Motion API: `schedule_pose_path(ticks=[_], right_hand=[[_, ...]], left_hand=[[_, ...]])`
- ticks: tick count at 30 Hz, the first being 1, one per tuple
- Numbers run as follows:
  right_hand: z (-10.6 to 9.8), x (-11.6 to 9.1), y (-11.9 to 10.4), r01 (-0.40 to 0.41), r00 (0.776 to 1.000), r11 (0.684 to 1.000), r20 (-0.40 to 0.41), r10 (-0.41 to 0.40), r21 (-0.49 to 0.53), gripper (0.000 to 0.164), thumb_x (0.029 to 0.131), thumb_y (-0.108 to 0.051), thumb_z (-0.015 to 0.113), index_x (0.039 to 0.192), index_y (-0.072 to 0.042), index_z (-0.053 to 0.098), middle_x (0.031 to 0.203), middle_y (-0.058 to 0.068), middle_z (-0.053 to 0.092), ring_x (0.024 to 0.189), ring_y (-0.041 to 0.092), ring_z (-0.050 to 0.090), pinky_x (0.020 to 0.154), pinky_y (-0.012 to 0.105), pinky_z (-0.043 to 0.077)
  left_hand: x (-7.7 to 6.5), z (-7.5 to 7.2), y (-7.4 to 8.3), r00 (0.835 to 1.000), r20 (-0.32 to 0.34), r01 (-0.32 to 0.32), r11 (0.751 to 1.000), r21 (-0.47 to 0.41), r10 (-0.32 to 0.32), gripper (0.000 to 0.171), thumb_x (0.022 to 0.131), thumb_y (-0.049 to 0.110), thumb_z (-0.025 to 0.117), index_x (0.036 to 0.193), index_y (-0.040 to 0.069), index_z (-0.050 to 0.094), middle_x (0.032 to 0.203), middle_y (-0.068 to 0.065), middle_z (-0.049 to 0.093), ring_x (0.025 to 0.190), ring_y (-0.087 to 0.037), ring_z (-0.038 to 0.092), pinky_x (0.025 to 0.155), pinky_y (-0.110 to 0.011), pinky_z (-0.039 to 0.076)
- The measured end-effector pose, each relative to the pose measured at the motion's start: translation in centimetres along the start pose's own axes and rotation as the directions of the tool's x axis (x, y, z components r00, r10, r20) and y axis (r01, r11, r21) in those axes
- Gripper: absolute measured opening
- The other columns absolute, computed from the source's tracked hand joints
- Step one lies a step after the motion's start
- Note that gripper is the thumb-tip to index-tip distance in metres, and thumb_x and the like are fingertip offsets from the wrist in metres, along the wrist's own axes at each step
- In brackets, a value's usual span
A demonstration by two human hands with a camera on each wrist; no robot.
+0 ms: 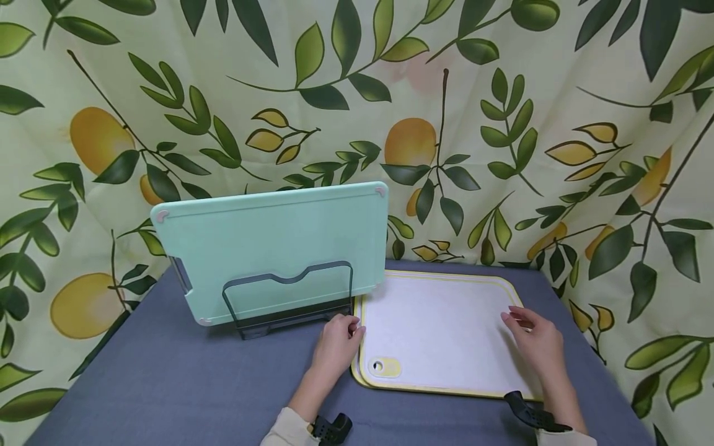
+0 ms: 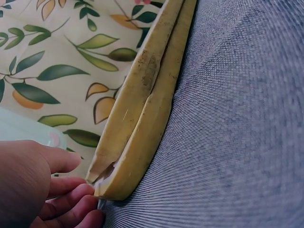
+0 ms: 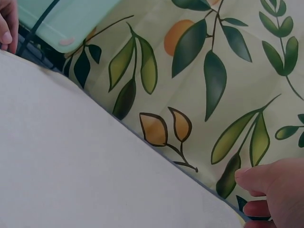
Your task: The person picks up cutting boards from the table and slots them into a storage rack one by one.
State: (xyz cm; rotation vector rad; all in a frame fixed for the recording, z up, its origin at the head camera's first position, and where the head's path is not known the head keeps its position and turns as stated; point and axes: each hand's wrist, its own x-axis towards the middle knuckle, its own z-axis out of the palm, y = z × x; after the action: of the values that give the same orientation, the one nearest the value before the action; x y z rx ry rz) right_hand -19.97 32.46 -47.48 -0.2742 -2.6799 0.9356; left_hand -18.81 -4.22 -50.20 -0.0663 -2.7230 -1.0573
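Observation:
Two stacked cutting boards lie on the table, the white upper one [image 1: 440, 334] with a yellow rim and a hole at its near left corner. Seen edge-on in the left wrist view, their yellow edges [image 2: 137, 128] sit one over the other with a narrow gap. My left hand [image 1: 334, 344] has its fingertips at the boards' left edge, its thumb apart from them. Over the right edge is my right hand [image 1: 538, 341], with thumb and fingers apart; in the right wrist view its fingers [image 3: 256, 208] are beside the edge.
A mint-green cutting board [image 1: 273, 248] with pink corners leans upright in a black wire rack [image 1: 287, 272], just left of the stack. Blue-grey cloth [image 1: 139, 384] covers the table. Behind hangs a leaf-patterned curtain [image 1: 346, 142].

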Motion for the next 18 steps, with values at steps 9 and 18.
schedule_pose_path(ticks=[9,18], right_hand=[[0.48,0.06,0.43,-0.009,0.999,1.000,0.040,0.009,-0.008,0.047,0.100,-0.036,0.061,0.128,0.001,0.066,0.117,0.025,0.071,0.103,0.041,0.067,0.080,0.042,0.047],[0.61,-0.03,0.76,-0.063,0.997,0.998,0.054,0.063,-0.003,0.050,0.102,-0.036,0.057,0.132,0.003,0.062,0.120,0.031,0.067,0.111,0.045,0.062,0.090,0.057,0.047]], left_hand=[[-0.29,0.23,0.04,1.000,0.026,0.007,1.000,0.004,-0.007,0.023,0.091,0.021,0.074,0.108,0.006,0.076,0.087,0.000,0.057,0.070,-0.010,0.049,0.063,-0.025,0.041],[-0.18,0.67,-0.02,0.999,0.029,0.029,0.999,0.020,-0.030,0.026,0.091,0.022,0.074,0.112,0.007,0.076,0.086,0.002,0.055,0.071,-0.011,0.049,0.061,-0.026,0.039]])
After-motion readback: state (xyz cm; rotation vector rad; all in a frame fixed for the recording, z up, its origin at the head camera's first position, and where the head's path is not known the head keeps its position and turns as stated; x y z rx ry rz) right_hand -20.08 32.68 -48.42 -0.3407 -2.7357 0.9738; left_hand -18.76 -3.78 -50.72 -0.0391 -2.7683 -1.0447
